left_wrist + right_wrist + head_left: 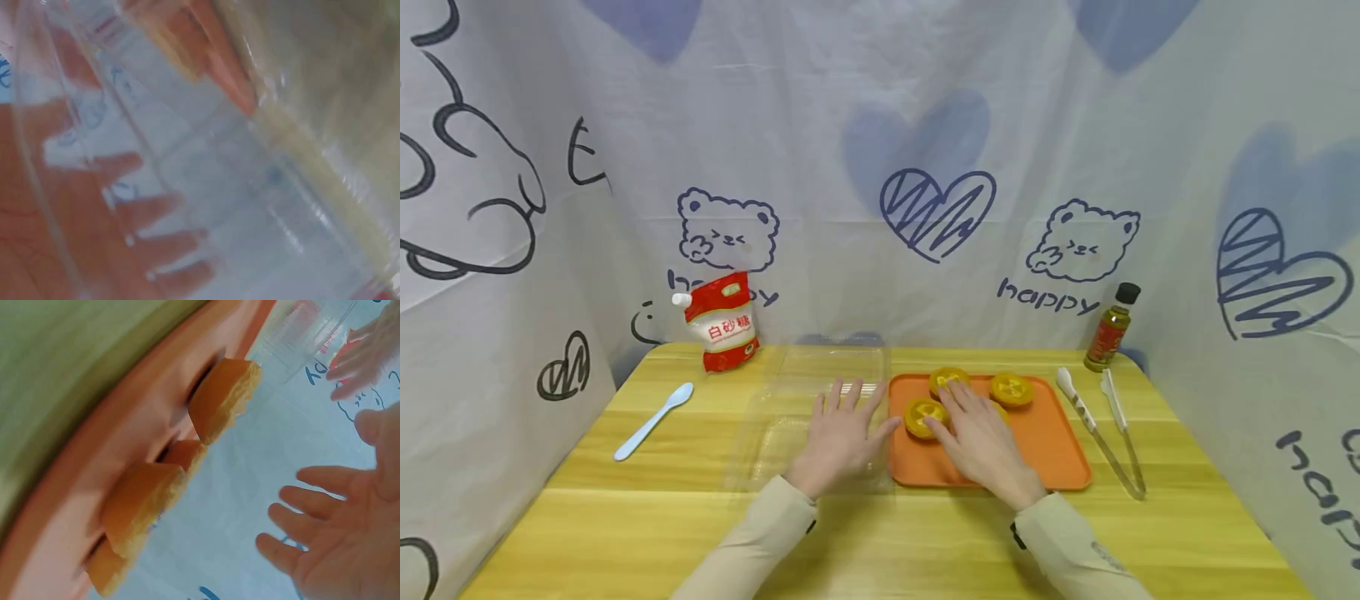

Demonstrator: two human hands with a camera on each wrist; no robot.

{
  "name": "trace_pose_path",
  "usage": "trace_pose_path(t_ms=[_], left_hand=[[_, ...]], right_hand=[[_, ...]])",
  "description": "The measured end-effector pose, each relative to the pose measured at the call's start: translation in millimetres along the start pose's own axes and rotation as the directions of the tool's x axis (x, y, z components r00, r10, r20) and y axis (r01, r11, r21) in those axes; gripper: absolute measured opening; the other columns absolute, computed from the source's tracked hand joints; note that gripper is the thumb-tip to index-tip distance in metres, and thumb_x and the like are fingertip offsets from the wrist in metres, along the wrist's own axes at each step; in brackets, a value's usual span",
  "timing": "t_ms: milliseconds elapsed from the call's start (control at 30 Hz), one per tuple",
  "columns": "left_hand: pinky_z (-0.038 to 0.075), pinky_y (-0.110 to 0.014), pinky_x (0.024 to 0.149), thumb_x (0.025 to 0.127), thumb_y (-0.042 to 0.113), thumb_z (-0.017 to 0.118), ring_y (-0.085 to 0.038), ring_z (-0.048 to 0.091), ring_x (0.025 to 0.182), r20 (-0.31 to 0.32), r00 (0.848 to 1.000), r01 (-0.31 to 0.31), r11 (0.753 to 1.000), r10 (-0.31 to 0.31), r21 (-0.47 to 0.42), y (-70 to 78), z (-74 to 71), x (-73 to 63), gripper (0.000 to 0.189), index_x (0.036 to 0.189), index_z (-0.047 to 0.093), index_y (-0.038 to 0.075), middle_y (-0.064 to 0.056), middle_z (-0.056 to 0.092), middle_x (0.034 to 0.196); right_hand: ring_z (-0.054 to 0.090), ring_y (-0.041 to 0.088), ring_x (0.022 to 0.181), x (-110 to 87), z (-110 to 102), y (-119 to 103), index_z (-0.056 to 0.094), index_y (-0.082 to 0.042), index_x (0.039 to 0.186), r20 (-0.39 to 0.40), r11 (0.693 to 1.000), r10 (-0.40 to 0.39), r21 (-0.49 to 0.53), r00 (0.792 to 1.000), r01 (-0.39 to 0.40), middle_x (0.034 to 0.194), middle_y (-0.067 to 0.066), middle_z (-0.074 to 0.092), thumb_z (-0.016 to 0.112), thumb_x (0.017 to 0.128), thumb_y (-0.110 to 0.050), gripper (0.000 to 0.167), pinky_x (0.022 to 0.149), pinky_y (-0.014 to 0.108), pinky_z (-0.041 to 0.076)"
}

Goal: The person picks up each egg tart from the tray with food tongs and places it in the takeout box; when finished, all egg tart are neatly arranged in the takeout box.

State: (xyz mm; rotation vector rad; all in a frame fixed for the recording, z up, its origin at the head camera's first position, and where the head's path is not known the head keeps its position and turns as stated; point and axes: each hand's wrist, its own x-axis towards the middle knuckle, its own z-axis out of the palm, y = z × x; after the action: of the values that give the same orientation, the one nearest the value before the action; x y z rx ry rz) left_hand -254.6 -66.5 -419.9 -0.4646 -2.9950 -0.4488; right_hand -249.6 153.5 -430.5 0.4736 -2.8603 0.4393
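My left hand (838, 433) is spread, palm down, above a clear plastic container (758, 454) with its lid folded back. Through the clear plastic, the left wrist view shows that hand's straight fingers (153, 212), gripping nothing. Over an orange tray (1052, 458) hangs my right hand (985, 442), fingers extended. Several egg tarts (926, 419) sit on the tray, one partly covered by this hand in the head view. The right wrist view shows a gap between the right hand (344, 512) and the tarts (225, 400).
A red and white sugar bag (724, 325) stands at the back left, with a light blue spoon (653, 422) in front of it. Metal tongs (1108, 450) lie right of the tray. Behind them is a small oil bottle (1108, 333). A printed curtain (850, 283) surrounds the wooden table (880, 550).
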Motion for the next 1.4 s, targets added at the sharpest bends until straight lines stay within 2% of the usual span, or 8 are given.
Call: trace_pose_path(t_ms=[133,267,333,533,767,1000,1200,1400], left_hand=[[0.031,-0.061,0.112,0.098,0.06,0.042,-0.042,0.039,0.138,-0.062,0.998,-0.018,0.994,0.012,-0.109,-3.9,-3.1,1.1,0.064,0.149,0.044,0.021,-0.018,0.045,0.148],[0.043,-0.055,0.103,0.098,0.054,0.049,-0.038,0.053,0.125,-0.072,0.997,-0.035,0.962,0.016,-0.27,-11.3,-8.7,3.9,0.058,0.14,0.055,0.014,-0.017,0.056,0.137],[0.046,-0.053,0.099,0.098,0.051,0.05,-0.035,0.056,0.12,-0.049,0.999,-0.025,0.937,0.008,-0.348,-17.6,-11.7,4.1,0.054,0.135,0.059,0.012,-0.017,0.059,0.133],[0.053,-0.04,0.08,0.098,0.044,0.057,-0.023,0.063,0.098,0.016,1.0,0.026,0.862,-0.021,-0.507,-39.5,-25.6,-0.3,0.046,0.127,0.063,0.009,-0.011,0.068,0.109],[0.054,-0.037,0.078,0.099,0.039,0.055,-0.027,0.064,0.097,0.043,0.999,0.034,0.832,-0.012,-0.553,-73.3,-36.5,-5.2,0.044,0.13,0.06,0.008,-0.013,0.068,0.109],[0.054,-0.039,0.074,0.101,0.035,0.054,-0.027,0.063,0.088,0.139,0.989,0.061,0.737,0.045,-0.674,-107.2,-45.0,-11.1,0.041,0.131,0.059,0.008,-0.013,0.067,0.106],[0.054,-0.038,0.067,0.1,0.028,0.057,-0.024,0.063,0.082,0.166,0.982,0.057,0.708,0.085,-0.704,-136.9,-52.0,-16.9,0.036,0.129,0.059,0.007,-0.017,0.067,0.108],[0.052,-0.033,0.063,0.099,0.027,0.06,-0.018,0.058,0.074,0.167,0.985,0.095,0.691,0.038,-0.716,-161.0,-54.1,-23.0,0.034,0.126,0.06,0.008,-0.017,0.066,0.101]], right_hand=[[0.047,0.036,0.134,-0.5,1.8,3.9,0.047,-0.007,0.145,-0.062,0.987,0.009,0.158,0.998,0.001,0.148,0.016,0.048,0.052,0.1,-0.041,0.057,0.11,0.053,0.039],[0.065,0.036,0.083,-1.5,1.6,14.9,0.055,-0.009,0.14,-0.065,0.934,0.102,0.35,0.993,-0.073,0.125,0.015,0.065,0.059,0.099,-0.033,0.048,0.09,0.048,0.052],[0.064,0.034,0.076,-2.2,0.7,21.9,0.058,-0.011,0.137,-0.063,0.907,0.129,0.412,0.99,-0.092,0.12,0.014,0.068,0.06,0.098,-0.031,0.044,0.085,0.045,0.053],[0.062,0.028,0.118,-6.7,-3.7,46.4,0.063,-0.011,0.131,-0.016,0.812,0.149,0.572,0.989,-0.113,0.128,0.012,0.065,0.061,0.098,-0.028,0.037,0.098,0.046,0.051],[0.061,0.028,0.118,-18.0,-13.2,72.8,0.063,-0.006,0.13,0.098,0.75,0.14,0.639,0.985,-0.171,0.131,0.013,0.064,0.059,0.099,-0.029,0.039,0.097,0.041,0.052],[0.067,0.026,0.104,-21.0,-22.2,99.3,0.059,0.006,0.13,0.11,0.66,0.161,0.727,0.981,-0.19,0.129,0.026,0.061,0.06,0.099,-0.022,0.041,0.087,0.04,0.057],[0.067,0.021,0.102,-23.4,-34.2,122.7,0.056,0.007,0.132,0.161,0.691,0.185,0.68,0.969,-0.245,0.129,0.025,0.061,0.06,0.098,-0.022,0.044,0.084,0.037,0.058],[0.066,0.014,0.106,-33.6,-43.5,149.0,0.052,0.006,0.136,0.208,0.711,0.194,0.644,0.959,-0.283,0.131,0.026,0.059,0.061,0.098,-0.023,0.049,0.082,0.025,0.056]])
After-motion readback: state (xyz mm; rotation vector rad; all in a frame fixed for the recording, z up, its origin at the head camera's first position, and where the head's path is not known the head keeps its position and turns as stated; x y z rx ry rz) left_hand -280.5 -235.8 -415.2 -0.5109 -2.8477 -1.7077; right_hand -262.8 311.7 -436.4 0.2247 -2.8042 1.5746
